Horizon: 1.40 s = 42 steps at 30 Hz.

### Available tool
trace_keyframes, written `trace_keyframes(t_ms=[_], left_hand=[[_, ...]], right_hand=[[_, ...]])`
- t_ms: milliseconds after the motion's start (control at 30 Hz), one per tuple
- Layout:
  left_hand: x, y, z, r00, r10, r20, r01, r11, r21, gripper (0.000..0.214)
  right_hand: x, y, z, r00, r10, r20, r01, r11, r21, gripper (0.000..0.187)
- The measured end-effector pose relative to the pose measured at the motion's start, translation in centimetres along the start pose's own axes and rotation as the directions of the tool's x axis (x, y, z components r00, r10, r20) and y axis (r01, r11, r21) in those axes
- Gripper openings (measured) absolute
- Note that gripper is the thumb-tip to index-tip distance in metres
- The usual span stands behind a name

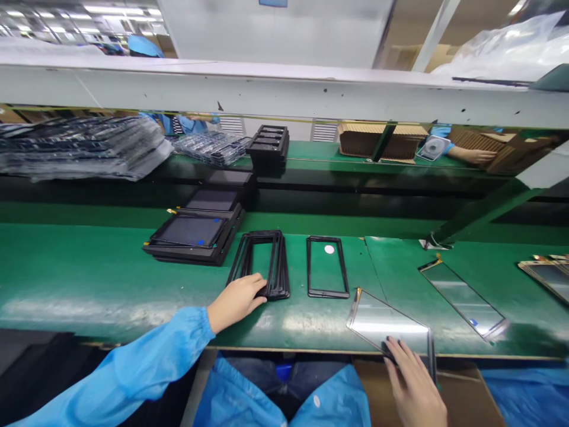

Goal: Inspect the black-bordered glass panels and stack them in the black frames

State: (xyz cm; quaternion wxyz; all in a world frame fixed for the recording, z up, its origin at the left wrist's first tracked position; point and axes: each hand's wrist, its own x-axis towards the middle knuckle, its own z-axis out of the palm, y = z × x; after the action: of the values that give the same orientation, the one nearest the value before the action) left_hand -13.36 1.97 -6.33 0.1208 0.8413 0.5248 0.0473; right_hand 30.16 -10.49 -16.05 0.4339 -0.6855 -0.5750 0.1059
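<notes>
My left hand [237, 302], in a blue sleeve, has its fingers and thumb closed at the near edge of a stack of black rectangular frames [280, 261]. At the lower right, my right hand [413, 379] holds the near edge of a glass touch panel [386, 317], fingers on top and the thumb mostly hidden. This clear panel has a dark border and lies at a slant by the bench's front edge. Between the stack and the panel, a single black frame [328, 293] lies flat around a white round spot [329, 249].
Another glass panel [462, 296] lies to the right, with several more [549, 276] at the far right. Black trays [191, 255] with dark screens stand left. A green post [484, 207] rises at right. Wrapped panels [80, 148] sit behind; a co-worker's hand [473, 156] shows beyond.
</notes>
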Motion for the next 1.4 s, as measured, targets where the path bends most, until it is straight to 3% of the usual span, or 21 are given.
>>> trace_keyframes(t_ms=[100, 267, 333, 433, 467, 533, 600, 667, 700, 767, 833, 867, 933, 1000, 1033, 1100, 1200, 1267, 1400], left_hand=[[0.0, -0.2, -1.1, 0.999, 0.005, -0.05, -0.005, 1.0, -0.001, 0.013], [0.1, -1.6, -5.0, 0.969, -0.052, -0.24, 0.058, 0.998, 0.02, 0.024], [0.0, -2.1, -7.9, 0.928, -0.086, -0.362, 0.102, 0.994, 0.027, 0.029], [-0.2, -2.7, -13.7, 0.811, -0.138, -0.569, 0.166, 0.986, -0.003, 0.031], [-0.2, -2.9, -15.7, 0.785, -0.183, -0.592, 0.197, 0.979, -0.041, 0.031], [0.1, -3.4, -19.4, 0.794, -0.251, -0.554, 0.217, 0.968, -0.128, 0.032], [1.2, -3.7, -21.9, 0.887, -0.271, -0.374, 0.163, 0.941, -0.296, 0.033], [2.9, -3.5, -22.9, 0.973, -0.2, -0.113, 0.123, 0.87, -0.477, 0.032], [3.9, -3.1, -22.7, 0.99, -0.141, 0.025, 0.131, 0.823, -0.553, 0.031], [5.9, -2.0, -21.5, 0.971, -0.027, 0.237, 0.174, 0.759, -0.627, 0.03], [7.8, -0.8, -19.6, 0.935, 0.051, 0.351, 0.205, 0.731, -0.651, 0.031], [8.6, -0.5, -18.6, 0.926, 0.069, 0.372, 0.206, 0.732, -0.649, 0.033], [10.0, -0.7, -16.8, 0.936, 0.05, 0.348, 0.187, 0.766, -0.615, 0.037], [10.9, -2.2, -15.6, 0.965, -0.027, 0.259, 0.173, 0.809, -0.562, 0.04], [11.1, -3.3, -15.0, 0.979, -0.085, 0.187, 0.173, 0.833, -0.526, 0.041], [10.9, -5.7, -14.0, 0.976, -0.219, 0.015, 0.203, 0.875, -0.44, 0.041], [9.3, -8.7, -11.9, 0.918, -0.367, -0.153, 0.306, 0.897, -0.319, 0.036], [8.2, -9.8, -10.1, 0.9, -0.405, -0.158, 0.355, 0.895, -0.271, 0.031], [7.2, -10.2, -6.8, 0.912, -0.398, -0.097, 0.367, 0.9, -0.236, 0.029]], right_hand=[[0.0, 0.1, 0.0, 0.992, -0.119, 0.028, 0.121, 0.99, -0.072, 0.03], [-0.2, 0.1, 0.0, 0.991, -0.131, 0.029, 0.134, 0.985, -0.105, 0.033], [-0.2, 0.1, 0.0, 0.991, -0.127, 0.039, 0.131, 0.985, -0.113, 0.034], [-0.4, 0.6, 0.0, 0.989, -0.141, 0.047, 0.145, 0.983, -0.116, 0.035], [-0.5, 0.8, -0.1, 0.988, -0.15, 0.047, 0.154, 0.982, -0.111, 0.035], [-0.5, 0.7, -0.2, 0.986, -0.16, 0.037, 0.162, 0.982, -0.096, 0.035], [0.1, -0.6, 0.0, 0.988, -0.151, 0.009, 0.151, 0.986, -0.073, 0.04], [1.2, -3.6, 0.6, 0.992, -0.129, -0.002, 0.129, 0.992, -0.006, 0.05], [2.0, -5.8, 1.2, 0.991, -0.134, 0.016, 0.133, 0.989, 0.063, 0.054], [3.7, -10.7, 3.2, 0.979, -0.159, 0.126, 0.12, 0.955, 0.272, 0.056], [5.3, -15.7, 6.2, 0.946, -0.23, 0.227, 0.088, 0.86, 0.502, 0.06], [5.9, -17.8, 8.1, 0.92, -0.25, 0.303, 0.016, 0.794, 0.607, 0.067], [6.7, -20.9, 12.0, 0.846, -0.226, 0.483, -0.224, 0.671, 0.707, 0.072], [7.0, -22.5, 15.7, 0.808, -0.068, 0.585, -0.456, 0.556, 0.695, 0.071], [7.2, -22.8, 17.3, 0.794, -0.023, 0.608, -0.507, 0.528, 0.682, 0.072], [7.9, -23.1, 20.0, 0.781, 0.052, 0.623, -0.56, 0.502, 0.66, 0.075], [9.2, -23.2, 22.4, 0.769, 0.111, 0.63, -0.593, 0.493, 0.637, 0.08], [9.9, -23.2, 23.2, 0.76, 0.136, 0.635, -0.609, 0.492, 0.623, 0.08], [10.0, -23.2, 24.2, 0.742, 0.162, 0.65, -0.629, 0.502, 0.593, 0.08]])
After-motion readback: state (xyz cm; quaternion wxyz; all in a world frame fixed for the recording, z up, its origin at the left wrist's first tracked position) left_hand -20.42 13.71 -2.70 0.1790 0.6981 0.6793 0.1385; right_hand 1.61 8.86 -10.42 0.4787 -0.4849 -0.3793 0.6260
